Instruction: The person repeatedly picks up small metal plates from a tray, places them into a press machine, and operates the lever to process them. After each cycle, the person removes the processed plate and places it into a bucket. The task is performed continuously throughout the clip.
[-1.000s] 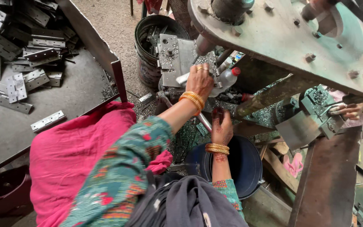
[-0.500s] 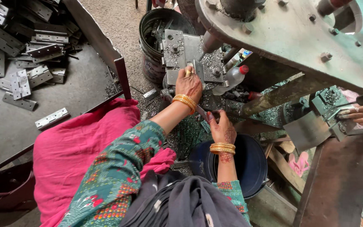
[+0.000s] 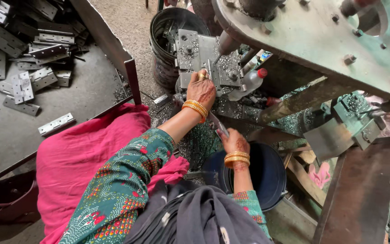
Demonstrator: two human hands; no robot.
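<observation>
While the left hand (image 3: 202,89) lay flat on the jig (image 3: 204,61), its fingers curled over a hinge (image 3: 209,74) seated there, the right hand (image 3: 234,141) sat lower, nearer the body than the jig, closed around a thin metal strip (image 3: 217,124). A black drum (image 3: 170,43) of metal parts stood just behind and left of the jig. A clear bottle (image 3: 248,81) with a red cap lay right of the jig, touching its edge. Above the jig hung the green press frame (image 3: 321,40), and its spindle (image 3: 227,43) came down at a slant onto the jig, covering part of it. Grey metal shavings (image 3: 235,108) lay scattered below the jig. A blue bucket (image 3: 267,174) stood below the jig, partly hidden by the right wrist and its gold bangles (image 3: 236,158). Well left of the jig, a tray (image 3: 5,131) held a heap of grey hinges (image 3: 28,58), and pink cloth (image 3: 86,153) spread between tray and jig.

The hinge on the jig stood with its long axis running from the person toward the drum; the hand covered its near end. The strip in the right hand slanted up and left, pointing toward the jig.
</observation>
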